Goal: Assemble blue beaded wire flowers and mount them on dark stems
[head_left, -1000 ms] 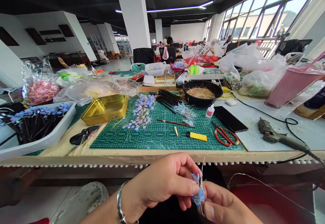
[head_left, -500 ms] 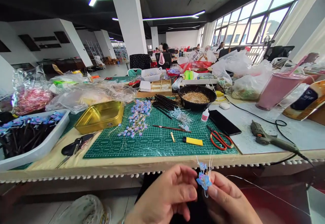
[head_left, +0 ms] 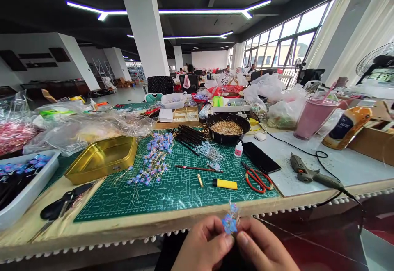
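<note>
Between my two hands, just off the table's front edge, is a small spray of blue wired flowers [head_left: 229, 223] with a pinkish tint and thin pale wire ends sticking up. My left hand [head_left: 205, 244] pinches it from the left, thumb beside the lower bloom. From the other side my right hand [head_left: 261, 242] grips it with thumb and curled fingers. The stem is hidden by the fingers. A thin pale thread [head_left: 295, 235] trails away to the right. Beyond the hands, on the green cutting mat [head_left: 172, 203], lie a yellow lighter [head_left: 226, 184] and a small gold clip [head_left: 200, 180].
Blue flower sprigs [head_left: 154, 158], a brush [head_left: 197, 168], red-handled scissors [head_left: 258, 181], a glue bottle [head_left: 238, 149] and a phone [head_left: 261, 156] lie ahead. A gold tin [head_left: 101, 160] and white tray [head_left: 37, 189] stand left; a glue gun [head_left: 314, 174] and pink cup [head_left: 317, 117] right.
My left hand has closed in and now pinches the flower spray, where it was apart with fingers loose. The spray sits slightly lower and left in view. The camera view has shifted.
</note>
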A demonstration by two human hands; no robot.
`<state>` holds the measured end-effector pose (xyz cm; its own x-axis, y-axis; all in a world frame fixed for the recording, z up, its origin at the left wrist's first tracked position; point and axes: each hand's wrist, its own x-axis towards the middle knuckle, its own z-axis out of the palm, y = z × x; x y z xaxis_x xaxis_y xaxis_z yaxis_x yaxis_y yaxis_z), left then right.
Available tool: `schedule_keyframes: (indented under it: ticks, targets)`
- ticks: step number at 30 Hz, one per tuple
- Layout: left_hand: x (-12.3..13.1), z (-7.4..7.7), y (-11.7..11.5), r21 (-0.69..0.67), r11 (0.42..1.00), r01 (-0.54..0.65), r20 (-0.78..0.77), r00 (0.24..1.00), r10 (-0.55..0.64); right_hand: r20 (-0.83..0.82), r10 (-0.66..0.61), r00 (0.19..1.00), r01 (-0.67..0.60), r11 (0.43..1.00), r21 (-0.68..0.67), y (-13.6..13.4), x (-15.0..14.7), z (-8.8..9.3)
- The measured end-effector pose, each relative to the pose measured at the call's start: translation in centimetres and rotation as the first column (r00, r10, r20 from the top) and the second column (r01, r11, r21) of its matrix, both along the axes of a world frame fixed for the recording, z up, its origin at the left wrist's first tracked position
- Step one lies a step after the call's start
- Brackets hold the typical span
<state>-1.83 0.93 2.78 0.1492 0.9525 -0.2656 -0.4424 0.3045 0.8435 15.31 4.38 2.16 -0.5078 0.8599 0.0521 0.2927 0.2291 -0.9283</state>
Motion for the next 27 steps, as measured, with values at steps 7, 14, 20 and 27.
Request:
schedule_keyframes:
  ticks: [7,14,20,27]
  targets:
    - [-2.6,4.1,3.6,0.071,0.976,-0.206,0.096,0.975,0.199,0.704,-0.288,0.649,-0.042,0.911,0.411,10.9,3.2,2.2]
    - [-2.7,6.1,7.6,0.06,0.975,-0.213,0.183,0.963,0.199,0.817,-0.222,0.533,0.059,0.972,0.226,15.3,3.6,1.0]
    - [-2.7,7.1,11.0,0.088,0.966,-0.242,0.142,0.963,0.229,0.567,-0.089,0.819,0.104,0.995,0.006,15.3,3.6,4.7]
    - [-1.6,8.5,15.7,0.135,0.958,-0.252,0.056,0.968,0.246,0.542,-0.097,0.835,-0.134,0.919,0.37,13.8,-0.3,10.5]
